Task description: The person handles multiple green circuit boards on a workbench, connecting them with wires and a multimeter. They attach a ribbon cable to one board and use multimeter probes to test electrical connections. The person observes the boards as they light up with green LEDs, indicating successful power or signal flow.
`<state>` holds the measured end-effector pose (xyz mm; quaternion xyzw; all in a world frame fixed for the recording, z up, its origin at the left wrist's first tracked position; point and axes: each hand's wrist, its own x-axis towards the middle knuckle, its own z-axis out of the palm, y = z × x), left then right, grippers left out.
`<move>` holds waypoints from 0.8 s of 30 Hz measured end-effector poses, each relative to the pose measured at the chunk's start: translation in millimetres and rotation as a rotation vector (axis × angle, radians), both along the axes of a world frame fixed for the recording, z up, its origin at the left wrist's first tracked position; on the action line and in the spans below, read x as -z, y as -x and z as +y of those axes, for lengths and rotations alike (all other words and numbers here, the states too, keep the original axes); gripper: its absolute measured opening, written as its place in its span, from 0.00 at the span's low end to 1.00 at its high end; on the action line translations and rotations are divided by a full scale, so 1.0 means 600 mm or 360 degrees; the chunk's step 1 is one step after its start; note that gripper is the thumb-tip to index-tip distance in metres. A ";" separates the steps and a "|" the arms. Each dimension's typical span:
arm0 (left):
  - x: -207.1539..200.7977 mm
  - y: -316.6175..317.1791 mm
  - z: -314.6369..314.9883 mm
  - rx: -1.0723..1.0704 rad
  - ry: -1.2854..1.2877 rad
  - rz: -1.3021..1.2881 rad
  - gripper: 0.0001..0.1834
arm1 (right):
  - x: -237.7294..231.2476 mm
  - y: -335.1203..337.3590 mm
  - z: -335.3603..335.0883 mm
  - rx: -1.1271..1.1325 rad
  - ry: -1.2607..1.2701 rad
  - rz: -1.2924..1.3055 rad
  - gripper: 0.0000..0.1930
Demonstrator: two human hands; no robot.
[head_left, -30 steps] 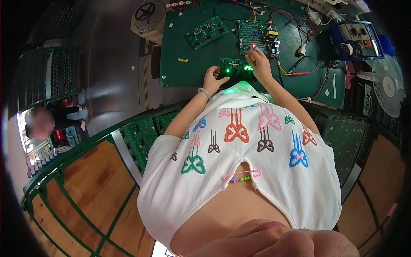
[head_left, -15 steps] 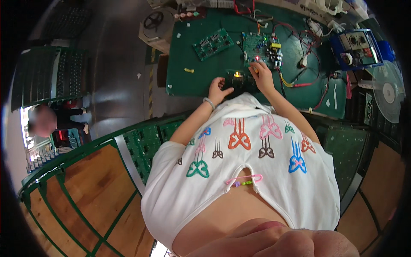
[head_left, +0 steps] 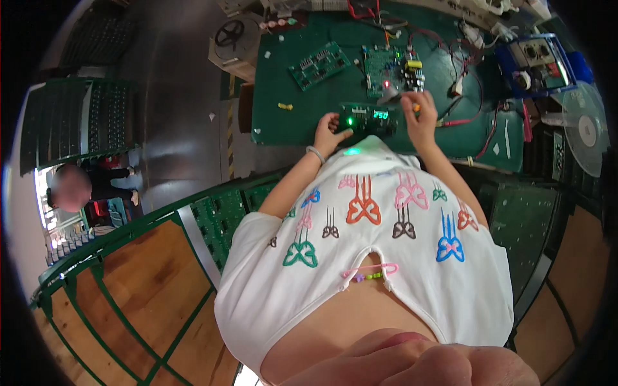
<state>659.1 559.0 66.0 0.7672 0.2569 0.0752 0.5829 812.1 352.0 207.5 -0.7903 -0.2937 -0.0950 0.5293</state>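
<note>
A dark circuit board (head_left: 364, 111) with a lit green digit display and a bright green light lies at the table's near edge. My left hand (head_left: 329, 134) grips its left edge, fingers behind and thumb in front. Just right of that board, my right hand (head_left: 421, 121) is raised with its fingers curled around a small orange thing, too little of which shows to name it. Beyond the hands lies a larger green circuit board (head_left: 380, 67) with a glowing red light, a yellow part and plugged-in wires.
Another green circuit board (head_left: 318, 65) lies on the green table (head_left: 277, 83), near a small yellow piece (head_left: 285, 106). Red and black wires (head_left: 473, 109) tangle at the right. A blue-framed device (head_left: 537, 67) stands beyond them. Another person (head_left: 103, 186) is far left.
My right hand has moved right, away from the boards. The dark board's yellow light is gone; green digits and a green light now glow. My left hand stays in place.
</note>
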 end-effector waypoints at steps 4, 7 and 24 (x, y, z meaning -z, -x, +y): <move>0.006 -0.002 0.002 -0.0032 0.0099 -0.0005 0.25 | 0.013 -0.005 -0.042 0.0108 0.0080 0.0173 0.09; 0.003 -0.008 -0.004 -0.0094 0.0186 -0.0076 0.21 | 0.081 -0.008 -0.074 0.0016 0.0478 0.0916 0.12; -0.022 -0.017 -0.012 -0.0167 0.0195 -0.0056 0.20 | 0.155 0.040 -0.071 -0.0171 0.0811 0.0625 0.22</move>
